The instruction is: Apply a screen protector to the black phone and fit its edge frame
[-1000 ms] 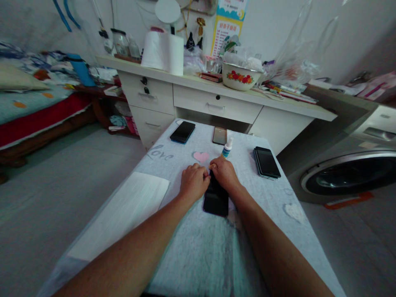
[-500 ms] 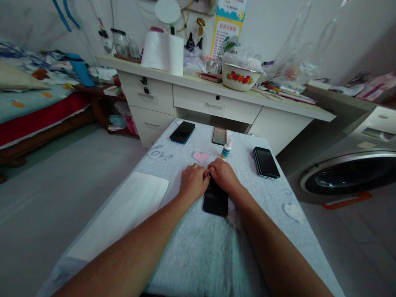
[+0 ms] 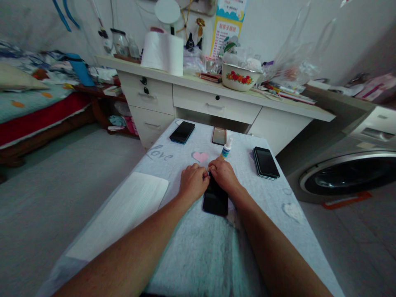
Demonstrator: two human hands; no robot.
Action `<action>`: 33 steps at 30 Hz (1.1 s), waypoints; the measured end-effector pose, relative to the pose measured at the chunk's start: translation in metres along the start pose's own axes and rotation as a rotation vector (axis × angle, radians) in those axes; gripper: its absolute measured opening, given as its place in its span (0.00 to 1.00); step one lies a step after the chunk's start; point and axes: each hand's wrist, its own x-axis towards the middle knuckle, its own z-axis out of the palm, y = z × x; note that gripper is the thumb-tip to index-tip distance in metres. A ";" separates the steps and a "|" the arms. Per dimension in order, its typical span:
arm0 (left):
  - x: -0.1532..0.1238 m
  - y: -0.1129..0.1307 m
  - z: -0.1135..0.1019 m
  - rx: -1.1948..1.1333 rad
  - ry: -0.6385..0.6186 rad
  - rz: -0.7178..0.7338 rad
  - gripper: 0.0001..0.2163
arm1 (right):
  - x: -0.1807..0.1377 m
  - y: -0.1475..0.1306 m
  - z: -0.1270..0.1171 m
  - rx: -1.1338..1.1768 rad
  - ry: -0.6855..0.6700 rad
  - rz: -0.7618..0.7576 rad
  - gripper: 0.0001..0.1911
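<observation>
A black smartphone (image 3: 215, 199) lies screen up on the cloth-covered table, its upper end hidden under my hands. My left hand (image 3: 193, 180) is closed at the phone's upper left edge, thumb and fingertips pinched together. Against it, my right hand (image 3: 223, 174) curls over the phone's upper right end, also closed. Whatever the fingertips hold is too small and covered to make out. Just beyond my right hand stands a small white-capped spray bottle (image 3: 227, 149) with a blue and yellow label.
Farther back lie another dark phone (image 3: 182, 132) and a brown-edged phone or case (image 3: 219, 135). To the right is a stack of phones (image 3: 266, 162). A white sheet (image 3: 123, 212) lies at the left. Behind the table stands a white desk (image 3: 216, 103); a washing machine (image 3: 355, 156) is at the right.
Almost nothing differs. My fingertips have shifted very slightly at the phone's upper end; the phone and the other things stay in place.
</observation>
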 end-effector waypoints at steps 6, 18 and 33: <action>0.000 0.000 0.001 0.003 -0.002 -0.001 0.04 | 0.000 0.000 -0.001 -0.007 -0.017 0.007 0.11; -0.002 0.000 0.002 0.019 0.022 0.006 0.04 | -0.005 -0.006 -0.004 -0.009 -0.023 0.010 0.11; -0.001 -0.001 0.002 0.032 -0.002 -0.006 0.06 | -0.013 -0.013 -0.009 0.015 -0.058 0.009 0.11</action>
